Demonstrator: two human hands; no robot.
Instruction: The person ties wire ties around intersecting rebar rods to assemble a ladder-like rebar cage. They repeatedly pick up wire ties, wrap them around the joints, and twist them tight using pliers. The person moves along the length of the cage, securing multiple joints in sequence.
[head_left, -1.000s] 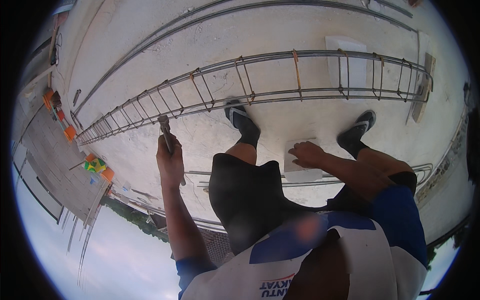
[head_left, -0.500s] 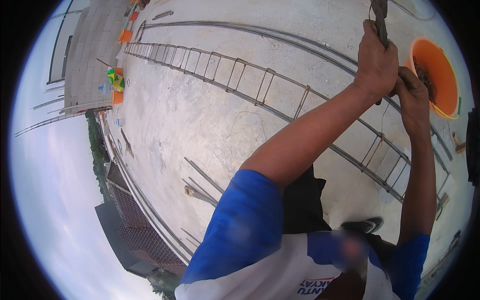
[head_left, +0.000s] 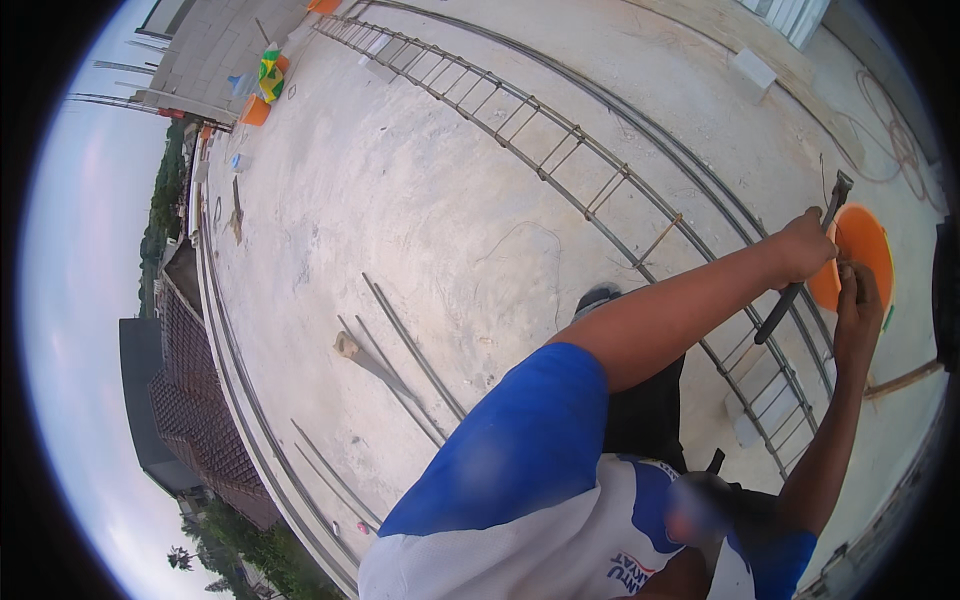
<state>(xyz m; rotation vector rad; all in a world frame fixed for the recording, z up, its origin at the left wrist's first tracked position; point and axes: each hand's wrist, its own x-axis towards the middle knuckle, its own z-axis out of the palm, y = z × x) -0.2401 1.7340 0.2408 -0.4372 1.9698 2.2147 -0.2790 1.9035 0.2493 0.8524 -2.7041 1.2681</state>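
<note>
One long rebar cage runs from the far left across the concrete roof slab to the near right, and two more long bars lie just beyond it. Five or so loose bars lie on the slab near the person, beside one short wooden piece. One orange bucket stands at the right, and two white blocks show, one far and one near under the cage. More orange containers sit at the far left.

The left hand has its grip pressed together around one dark metal tool, which slants from above the fist down toward the cage. The right hand is just right of the tool, at the bucket's near rim; whether its grip pinches anything I cannot tell. One shoe shows beside the left forearm.
</note>
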